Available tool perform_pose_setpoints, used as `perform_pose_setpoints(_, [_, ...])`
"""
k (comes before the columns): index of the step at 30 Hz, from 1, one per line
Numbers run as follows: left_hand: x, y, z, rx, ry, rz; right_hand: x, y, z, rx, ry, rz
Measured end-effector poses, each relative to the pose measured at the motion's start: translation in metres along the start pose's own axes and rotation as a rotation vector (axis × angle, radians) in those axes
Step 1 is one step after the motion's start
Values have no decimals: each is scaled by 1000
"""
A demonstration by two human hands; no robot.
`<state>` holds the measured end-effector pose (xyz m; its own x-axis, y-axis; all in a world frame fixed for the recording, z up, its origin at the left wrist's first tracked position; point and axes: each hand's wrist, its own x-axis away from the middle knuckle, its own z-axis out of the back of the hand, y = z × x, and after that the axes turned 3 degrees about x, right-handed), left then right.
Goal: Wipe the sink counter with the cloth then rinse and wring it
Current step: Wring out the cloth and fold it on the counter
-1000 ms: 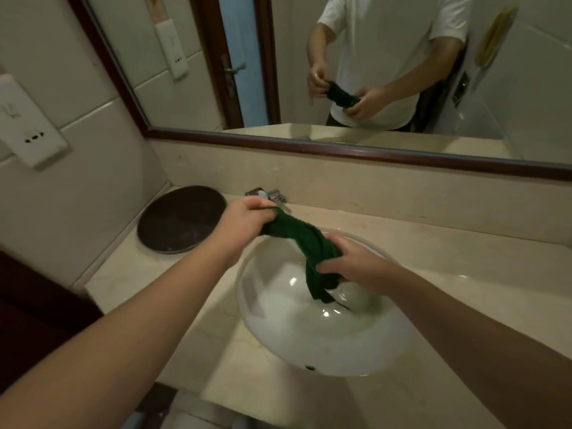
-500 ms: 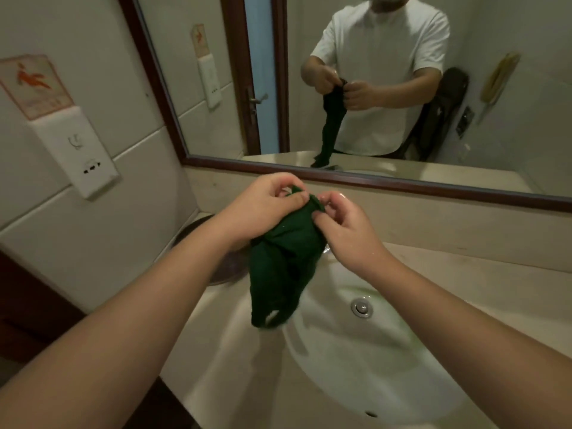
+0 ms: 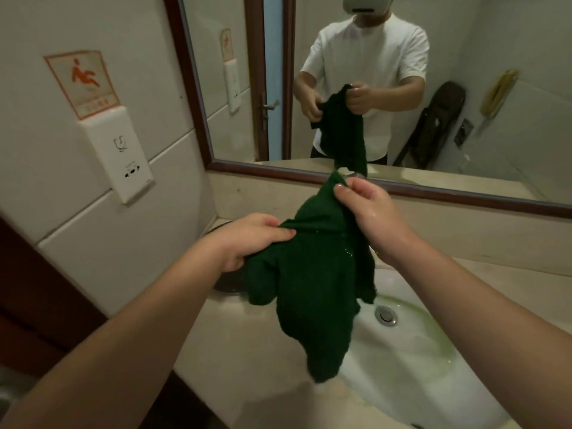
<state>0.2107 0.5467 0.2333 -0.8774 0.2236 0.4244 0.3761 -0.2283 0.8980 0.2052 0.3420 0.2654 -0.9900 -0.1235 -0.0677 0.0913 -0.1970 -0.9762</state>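
You are holding the green cloth (image 3: 312, 283) up in the middle of the frame, above the left edge of the white sink (image 3: 411, 360). Your left hand (image 3: 250, 239) is gripping a bunched fold on the cloth's left side, fingers curled closed around the fabric. Your right hand (image 3: 368, 212), higher and just right of centre, is pinching the cloth's top corner between thumb and fingertips. The rest of the cloth is hanging loose below both hands, its lowest tip dangling over the sink's near-left rim. The drain (image 3: 386, 315) is showing in the basin just right of the cloth. The beige counter (image 3: 247, 342) is spreading across the lower centre. Along the top of the frame, the mirror (image 3: 510, 41) is reflecting you and the cloth.
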Motion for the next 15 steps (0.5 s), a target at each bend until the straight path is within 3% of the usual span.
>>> perform_pose_setpoints(5, [4,12,7,394,-70,204,9,11,-23,200,55,173])
perform_pose_setpoints(10, [0,19,28,825,-108,133,27,30,-46,404,63,433])
perform_pose_setpoints(15, [-4,29,31,896,1,121,26,53,-73,537,127,572])
